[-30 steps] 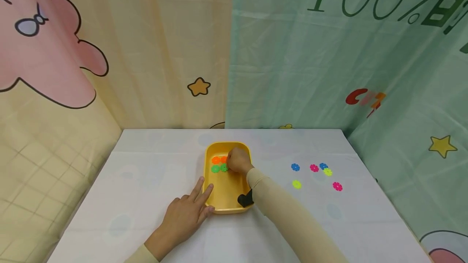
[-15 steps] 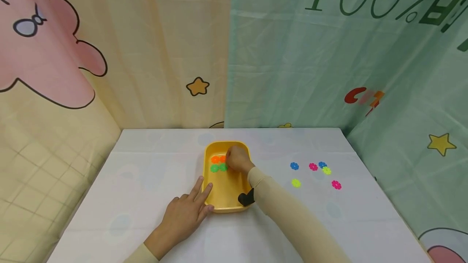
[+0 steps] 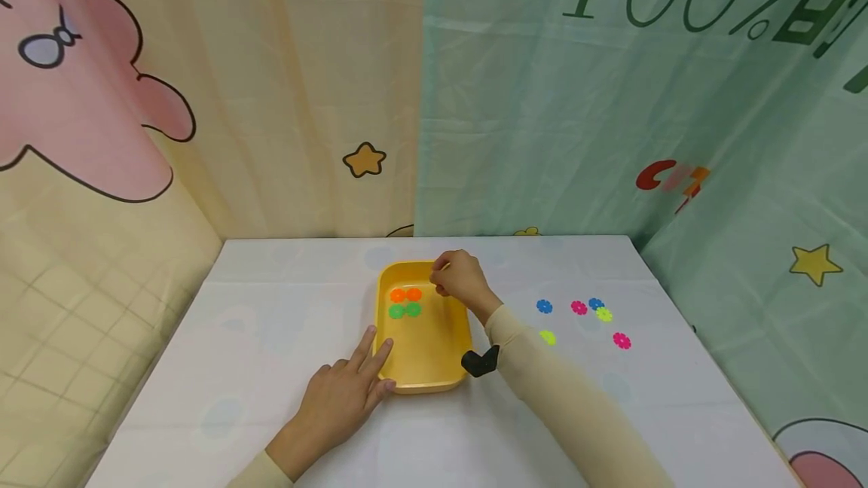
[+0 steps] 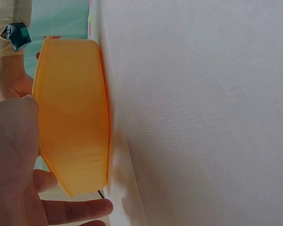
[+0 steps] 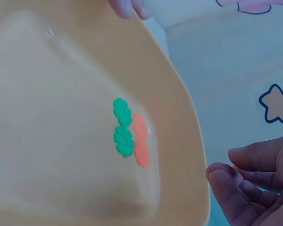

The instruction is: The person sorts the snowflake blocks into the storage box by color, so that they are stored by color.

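A yellow tray [image 3: 427,356] stands on the table. Inside, near its far left, lie two orange flower-shaped discs [image 3: 405,295] and two green ones [image 3: 404,311], side by side in pairs. My left hand [image 3: 339,401] rests against the tray's left side, fingers spread and mostly straight, some reaching over the rim. My right hand [image 3: 464,277] hovers over the far right corner of the tray. In the right wrist view, that hand's thumb and forefinger [image 5: 221,181] are bent with a small gap between their tips, and nothing shows in them.
Right of the tray lie loose flower discs: blue [image 3: 545,306], pink [image 3: 579,308], yellow-green [image 3: 604,314] overlapping another blue one, and a pink one [image 3: 621,340] nearer. My right sleeve partly covers another yellow-green disc [image 3: 548,337]. Printed curtains [image 3: 515,134] rise behind the table.
My right hand has lifted out of the tray and moved up and right, uncovering the full pairs of orange and green discs. The left hand keeps its place.
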Available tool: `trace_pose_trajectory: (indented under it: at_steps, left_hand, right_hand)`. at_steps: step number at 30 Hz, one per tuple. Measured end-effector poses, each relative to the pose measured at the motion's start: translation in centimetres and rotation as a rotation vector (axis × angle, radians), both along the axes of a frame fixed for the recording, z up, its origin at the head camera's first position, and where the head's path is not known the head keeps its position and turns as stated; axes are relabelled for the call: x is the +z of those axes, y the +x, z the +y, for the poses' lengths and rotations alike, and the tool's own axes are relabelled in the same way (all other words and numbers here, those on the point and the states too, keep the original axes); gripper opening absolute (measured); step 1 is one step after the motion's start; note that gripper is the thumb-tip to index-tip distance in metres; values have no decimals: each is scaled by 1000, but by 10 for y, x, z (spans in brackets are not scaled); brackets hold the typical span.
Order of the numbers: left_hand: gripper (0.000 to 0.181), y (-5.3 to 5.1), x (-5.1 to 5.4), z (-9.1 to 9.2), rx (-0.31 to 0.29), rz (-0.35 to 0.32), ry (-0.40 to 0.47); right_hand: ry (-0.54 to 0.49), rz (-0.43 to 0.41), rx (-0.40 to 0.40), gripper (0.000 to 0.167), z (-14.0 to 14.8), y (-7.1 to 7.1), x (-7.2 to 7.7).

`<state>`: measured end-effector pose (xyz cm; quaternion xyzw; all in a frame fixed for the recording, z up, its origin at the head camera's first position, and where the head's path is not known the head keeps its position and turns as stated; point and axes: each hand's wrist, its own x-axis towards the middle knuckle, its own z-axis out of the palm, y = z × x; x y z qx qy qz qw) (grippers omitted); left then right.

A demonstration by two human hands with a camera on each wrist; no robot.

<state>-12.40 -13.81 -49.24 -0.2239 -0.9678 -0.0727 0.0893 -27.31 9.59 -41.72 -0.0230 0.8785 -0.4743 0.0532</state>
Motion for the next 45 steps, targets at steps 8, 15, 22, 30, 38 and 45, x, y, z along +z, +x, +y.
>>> trace_pose_trajectory:
  at_steps: [8, 15, 22, 30, 38, 45]
  left_hand:
    - [64, -1, -2, 0, 1, 11, -6]
    - [64, -1, -1, 0, 1, 4, 1]
    - [63, -2, -2, 1, -3, 11, -6]
    - [63, -2, 0, 0, -5, 2, -7]
    - [64, -4, -3, 0, -13, 22, -15]
    - [64, -4, -4, 0, -13, 21, -13]
  right_hand:
    - [-23, -36, -93, 8, 35, -7, 5]
    - [-34, -68, -154, 10, 70, -7, -1]
    - [-9, -72, -183, 14, 97, -4, -5]
    - [63, -100, -214, 21, 130, 0, -10]
    - [174, -81, -265, 38, 179, 7, -22]
    - [290, -83, -327, 43, 220, 16, -34]
